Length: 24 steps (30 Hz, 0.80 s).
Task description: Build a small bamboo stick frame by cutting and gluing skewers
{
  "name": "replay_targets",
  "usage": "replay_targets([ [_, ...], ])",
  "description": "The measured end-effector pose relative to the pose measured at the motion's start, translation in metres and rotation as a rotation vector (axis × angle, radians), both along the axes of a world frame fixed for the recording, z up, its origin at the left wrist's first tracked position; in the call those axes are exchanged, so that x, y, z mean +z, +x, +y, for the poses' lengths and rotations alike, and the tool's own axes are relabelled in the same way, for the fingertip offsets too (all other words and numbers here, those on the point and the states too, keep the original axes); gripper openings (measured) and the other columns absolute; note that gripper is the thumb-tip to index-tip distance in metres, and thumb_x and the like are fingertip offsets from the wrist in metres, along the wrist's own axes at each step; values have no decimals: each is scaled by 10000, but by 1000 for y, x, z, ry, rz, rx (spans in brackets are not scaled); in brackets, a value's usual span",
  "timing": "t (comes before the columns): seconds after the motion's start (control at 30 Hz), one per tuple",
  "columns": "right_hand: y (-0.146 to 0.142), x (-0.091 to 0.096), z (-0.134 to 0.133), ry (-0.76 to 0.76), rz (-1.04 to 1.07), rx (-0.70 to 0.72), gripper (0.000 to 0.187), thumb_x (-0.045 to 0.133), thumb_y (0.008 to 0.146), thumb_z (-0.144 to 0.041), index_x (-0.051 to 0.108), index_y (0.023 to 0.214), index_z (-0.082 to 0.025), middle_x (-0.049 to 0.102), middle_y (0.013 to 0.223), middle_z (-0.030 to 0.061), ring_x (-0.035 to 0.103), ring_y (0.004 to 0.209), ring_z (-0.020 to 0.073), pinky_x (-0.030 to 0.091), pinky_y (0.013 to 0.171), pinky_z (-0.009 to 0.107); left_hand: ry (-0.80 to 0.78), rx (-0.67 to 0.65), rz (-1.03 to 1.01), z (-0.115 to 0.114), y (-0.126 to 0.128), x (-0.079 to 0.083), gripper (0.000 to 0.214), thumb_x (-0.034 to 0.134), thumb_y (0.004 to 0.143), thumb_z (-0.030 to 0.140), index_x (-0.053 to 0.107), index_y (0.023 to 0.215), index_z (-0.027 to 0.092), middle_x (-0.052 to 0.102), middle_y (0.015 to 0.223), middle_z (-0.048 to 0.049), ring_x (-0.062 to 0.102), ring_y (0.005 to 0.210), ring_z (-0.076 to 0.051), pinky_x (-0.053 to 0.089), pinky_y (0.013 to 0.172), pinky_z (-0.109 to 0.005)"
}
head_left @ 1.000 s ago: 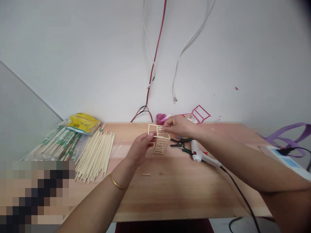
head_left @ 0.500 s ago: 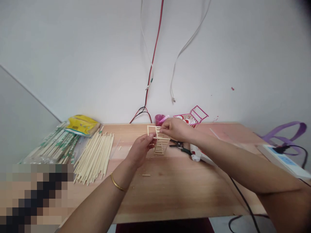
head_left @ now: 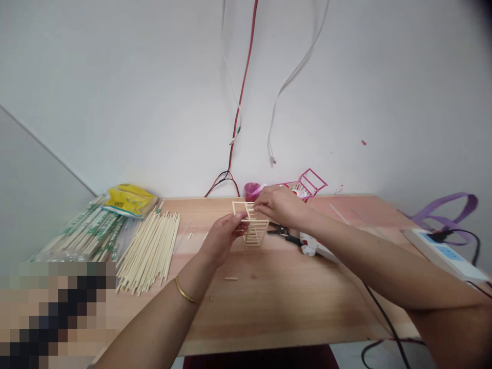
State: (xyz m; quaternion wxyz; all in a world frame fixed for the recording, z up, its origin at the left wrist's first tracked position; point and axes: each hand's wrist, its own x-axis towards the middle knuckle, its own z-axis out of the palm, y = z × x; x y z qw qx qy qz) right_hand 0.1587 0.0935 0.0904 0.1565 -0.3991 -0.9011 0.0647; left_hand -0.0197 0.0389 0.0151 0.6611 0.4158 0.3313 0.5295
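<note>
A small frame built of pale wooden sticks (head_left: pixel 257 233) with several rungs is held up over the middle of the table. My left hand (head_left: pixel 226 231) grips its left side between thumb and fingers. At its top, my right hand (head_left: pixel 277 204) is closed in a pinch, fingertips against a stick of the frame; whether a separate piece is in the pinch cannot be made out. Just right of the frame lie pliers with dark handles (head_left: pixel 284 231). Beside them is a white glue gun (head_left: pixel 310 243), partly behind my right forearm.
Loose wooden sticks (head_left: pixel 151 251) are spread at the left, near wrapped stick bundles (head_left: pixel 84 233) and a yellow packet (head_left: pixel 130 200). At the back stand a pink cup (head_left: pixel 252 191) and a pink stick frame (head_left: pixel 313 182). A power strip (head_left: pixel 442 251) and black cable (head_left: pixel 388 318) are right.
Both hands stay on the stick frame with almost no movement. The whole view has shifted very slightly.
</note>
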Motion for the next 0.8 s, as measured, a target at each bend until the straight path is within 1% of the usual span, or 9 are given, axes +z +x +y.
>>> replay_targets([
  [0.07, 5, 4, -2, 34, 38, -23, 179, 552, 865, -271, 718, 825, -214, 694, 873, 73, 594, 858, 211, 391, 740, 307, -28, 27, -19, 1, -1, -2, 394, 715, 712, 443, 719, 941, 123, 675, 870, -99, 594, 797, -161, 417, 719, -277],
  [0.13, 13, 6, -5, 45, 108, -84, 202, 509, 877, -266, 697, 824, -212, 688, 845, 50, 596, 795, 184, 386, 694, 286, -46, 48, -38, 0, -1, -3, 383, 728, 701, 437, 723, 924, 126, 679, 868, -93, 594, 778, -151, 420, 715, -274],
  [0.23, 26, 2, -11, -26, 235, -224, 199, 475, 875, -281, 634, 792, -194, 649, 737, 20, 555, 677, 154, 362, 614, 268, -50, 39, -54, -1, -1, -2, 366, 729, 701, 431, 725, 904, 127, 683, 863, -90, 598, 767, -148, 427, 715, -274],
  [0.33, 33, -11, -20, -251, 379, -329, 172, 499, 856, -326, 579, 797, -185, 602, 672, 2, 529, 627, 142, 367, 578, 256, -49, 10, -50, -2, -1, 0, 373, 727, 705, 428, 723, 922, 125, 686, 858, -93, 603, 772, -154, 435, 726, -279],
  [0.4, 33, -22, -26, -443, 509, -357, 182, 515, 852, -354, 569, 829, -182, 603, 681, 1, 533, 618, 129, 384, 570, 244, -57, 7, -49, -2, -1, 0, 383, 727, 704, 426, 720, 939, 124, 690, 864, -96, 608, 778, -158, 437, 730, -280],
  [0.47, 30, -31, -33, -588, 631, -378, 206, 546, 842, -385, 570, 843, -181, 605, 690, 1, 519, 589, 110, 385, 550, 228, -69, 11, -51, -2, -1, 0, 388, 727, 704, 425, 718, 947, 123, 694, 873, -97, 611, 779, -160, 440, 736, -283],
  [0.57, 25, -41, -39, -733, 749, -384, 273, 602, 810, -448, 581, 824, -176, 579, 666, -7, 472, 544, 87, 367, 511, 214, -71, -8, -49, -2, -1, 0, 397, 724, 710, 430, 716, 955, 118, 698, 880, -103, 615, 781, -163, 443, 743, -289],
  [0.73, 22, -51, -40, -932, 932, -257, 384, 646, 746, -541, 552, 720, -169, 496, 607, -34, 436, 545, 80, 353, 509, 217, -61, -39, -44, -4, -2, 1, 402, 720, 718, 435, 711, 962, 116, 699, 913, -119, 623, 825, -188, 447, 760, -307],
  [0.8, 22, -53, -40, -974, 961, -233, 407, 660, 729, -545, 525, 676, -166, 478, 593, -40, 417, 537, 74, 329, 503, 218, -61, -46, -39, -5, -2, 2, 404, 722, 715, 437, 710, 960, 115, 694, 910, -119, 618, 822, -188, 448, 758, -309],
])
